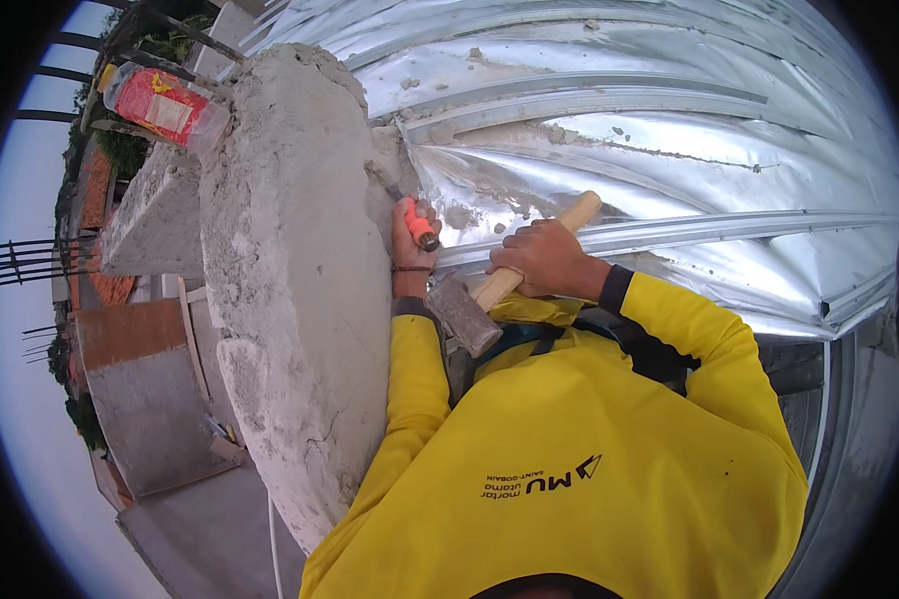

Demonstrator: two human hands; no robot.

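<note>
My left hand (413,243) is closed round the orange handle of a chisel (422,228). The chisel's thin metal shaft points up and away, its end by the right edge of a thick grey concrete wall (290,250). In my right hand (547,258) is a hammer with a pale wooden handle (579,212), gripped around the middle. Its blocky, dusty metal head (463,315) hangs close to my body, below and right of my left hand, apart from the chisel. Around the chisel end the wall edge looks rough and broken.
Crumpled silver foil sheeting (609,150) with metal battens (669,235) spreads to the right, scattered with crumbs of debris. A plastic bottle with a red label (165,105) lies on the wall's far left, near protruding rebar (65,40). Lower roofs and walls (140,399) drop away on the left.
</note>
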